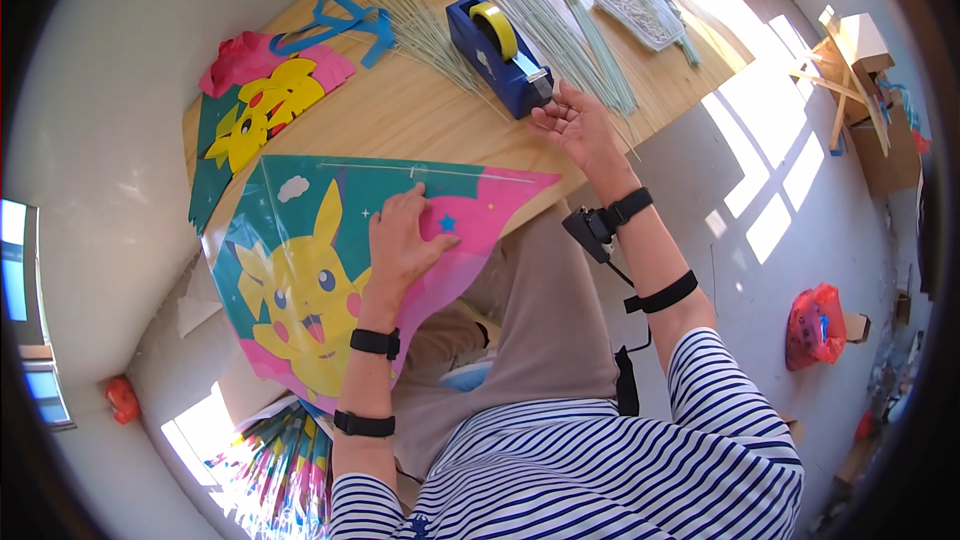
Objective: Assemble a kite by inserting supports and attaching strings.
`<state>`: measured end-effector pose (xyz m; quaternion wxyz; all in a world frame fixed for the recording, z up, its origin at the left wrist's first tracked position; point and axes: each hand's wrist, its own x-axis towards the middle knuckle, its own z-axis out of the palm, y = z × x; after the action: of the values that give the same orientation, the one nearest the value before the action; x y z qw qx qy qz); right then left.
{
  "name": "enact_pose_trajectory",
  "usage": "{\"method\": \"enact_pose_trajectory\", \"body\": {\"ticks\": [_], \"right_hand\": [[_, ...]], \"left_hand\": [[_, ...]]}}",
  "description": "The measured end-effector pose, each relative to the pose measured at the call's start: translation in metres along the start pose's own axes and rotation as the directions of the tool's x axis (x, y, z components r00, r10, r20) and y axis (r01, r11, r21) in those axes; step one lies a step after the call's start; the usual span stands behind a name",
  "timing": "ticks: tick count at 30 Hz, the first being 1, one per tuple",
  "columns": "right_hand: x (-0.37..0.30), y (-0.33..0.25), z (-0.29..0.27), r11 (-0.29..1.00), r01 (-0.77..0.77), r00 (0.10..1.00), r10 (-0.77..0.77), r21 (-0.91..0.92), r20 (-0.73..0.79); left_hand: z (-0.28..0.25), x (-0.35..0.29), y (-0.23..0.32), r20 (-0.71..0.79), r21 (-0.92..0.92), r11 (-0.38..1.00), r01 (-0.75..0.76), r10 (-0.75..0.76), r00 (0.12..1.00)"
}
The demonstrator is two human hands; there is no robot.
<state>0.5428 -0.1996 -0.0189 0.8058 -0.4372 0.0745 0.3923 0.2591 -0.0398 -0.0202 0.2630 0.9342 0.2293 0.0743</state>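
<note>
My left hand point(400, 245) lies on a kite-shaped sheet point(300, 230) in green and pink with a yellow cartoon figure, its fingers spread. The sheet hangs partly over the near table edge. Along its upper edge runs a thin pale rod point(470, 173), just beyond my left fingertips. My right hand point(575, 128) is at the cutter end of a blue tape dispenser point(495, 55), its fingers curled in. Whether tape is between those fingers is too small to make out. A yellow-cored tape roll point(497, 28) sits in the dispenser.
Many thin pale rods point(545, 25) lie across the far wooden table point(420, 110), with a clear tray of small white pieces point(637, 13). Cut sheets point(270, 105) and blue strips point(335, 20) lie at left. Folded colourful sheets point(275, 470) are below left; a red bag point(815, 325) stands right.
</note>
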Motion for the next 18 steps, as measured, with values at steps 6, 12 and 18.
{"method": "enact_pose_trajectory", "body": {"ticks": [6,12,18], "right_hand": [[-0.006,0.003,0.009,0.996,0.051,0.999,-0.05,-0.072,0.018],[0.002,0.002,0.008,0.972,0.184,0.982,-0.176,-0.147,0.066],[-0.002,0.001,0.002,0.949,0.24,0.968,-0.216,-0.205,0.132]], "left_hand": [[-0.002,-0.001,-0.003,-0.007,0.009,1.0,-0.008,0.008,1.0],[0.0,0.002,-0.002,-0.017,-0.002,1.0,-0.008,0.008,1.0],[-0.002,0.001,0.003,-0.062,0.002,0.999,-0.052,0.052,0.997]]}}
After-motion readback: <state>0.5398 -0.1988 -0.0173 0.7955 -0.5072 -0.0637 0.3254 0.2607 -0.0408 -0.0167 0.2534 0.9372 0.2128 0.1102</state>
